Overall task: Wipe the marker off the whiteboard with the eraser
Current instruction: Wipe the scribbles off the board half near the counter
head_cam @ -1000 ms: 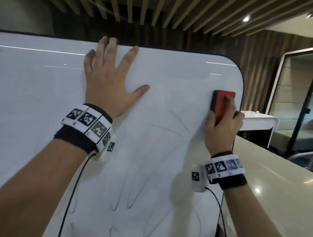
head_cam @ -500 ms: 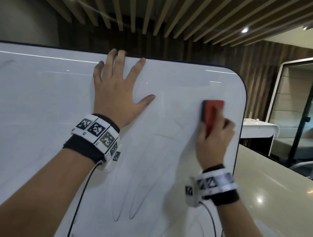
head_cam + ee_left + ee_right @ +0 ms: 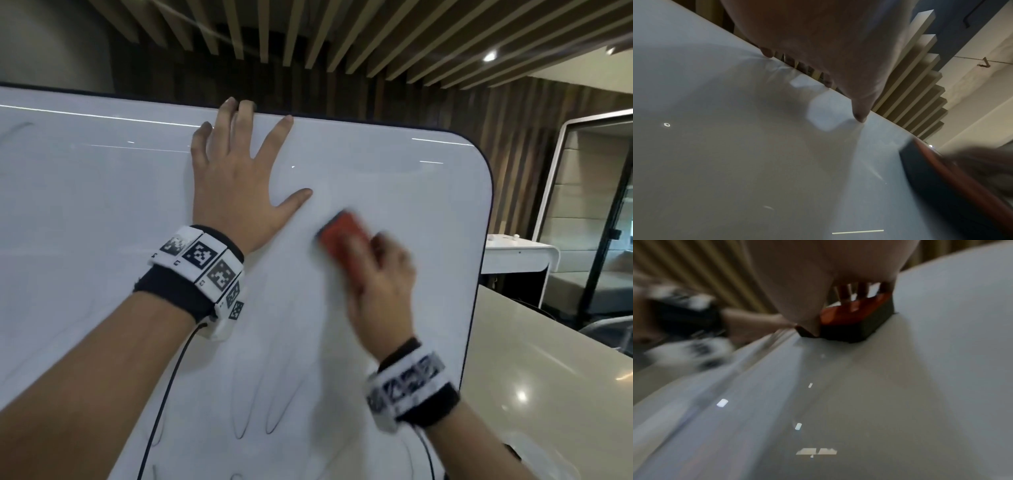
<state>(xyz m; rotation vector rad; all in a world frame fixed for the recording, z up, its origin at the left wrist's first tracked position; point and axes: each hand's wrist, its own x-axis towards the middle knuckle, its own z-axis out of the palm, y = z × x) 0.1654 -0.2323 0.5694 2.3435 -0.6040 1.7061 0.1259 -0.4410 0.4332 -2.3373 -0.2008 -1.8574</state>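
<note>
The whiteboard (image 3: 102,205) fills most of the head view, standing upright beside a pale counter (image 3: 548,359) off to its right, so this is clearly the wiping step in full swing, not the start or the wrap-up. The left hand (image 3: 236,192) lies flat on the upper part of the board, fingers (image 3: 274,137) spread apart and straight, tips up near the top edge, holding nothing and just bracing the panel. The right hand (image 3: 380,287) sits just right of and below that left thumb, fingers clamped on the red eraser (image 3: 342,243), whose dark felt side is pressed against the board in the right wrist view; it's all motion-blurred, so I'd guess a quick stroke. Around the eraser the surface looks clean, but thin marker lines (image 3: 270,407) loop well below both hands toward the bottom of the board, plus a faint stroke (image 3: 17,130) far out left of the left fingers. So I'd say it's partway done, and next the eraser needs dragging down over those loops with steady pressure while the left hand braces the board.
</note>
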